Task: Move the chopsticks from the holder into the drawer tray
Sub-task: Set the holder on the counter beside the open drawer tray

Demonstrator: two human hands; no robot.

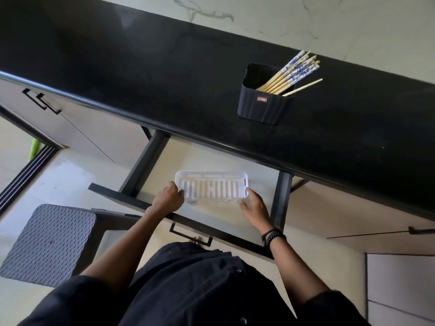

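Chopsticks (288, 75) are leaning loose in the holder (266, 100) on the bench while we are steadying the drawer tray (211, 187) with loosely curled, empty fingers (244, 204), risking scattering them later.

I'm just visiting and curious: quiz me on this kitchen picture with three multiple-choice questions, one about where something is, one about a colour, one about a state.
1. Where are the chopsticks?
A. In the holder on the countertop
B. In the tray
C. On the floor

2. What colour is the tray?
A. Black
B. White
C. Red

3. What state is the drawer in?
A. Shut
B. Taken out and set on the floor
C. Pulled open

Answers:
1. A, their patterned ends stick up out of the dark holder.
2. B, it is a white slotted tray between the left hand and right hand.
3. C, its inside shows below the countertop edge, with the tray in it.
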